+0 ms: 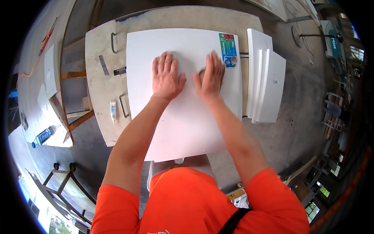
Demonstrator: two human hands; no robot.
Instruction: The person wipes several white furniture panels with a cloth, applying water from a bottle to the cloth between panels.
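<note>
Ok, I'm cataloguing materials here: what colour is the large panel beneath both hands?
The large panel is white; it shows best in the head view.

The panel [187, 128] lies on the table [101, 90], left of boards [274, 85].

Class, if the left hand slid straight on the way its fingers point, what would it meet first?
The way over the white board looks free to its far edge; past that, the left hand would come first to the beige tabletop, though any height difference is hard to judge.
</note>
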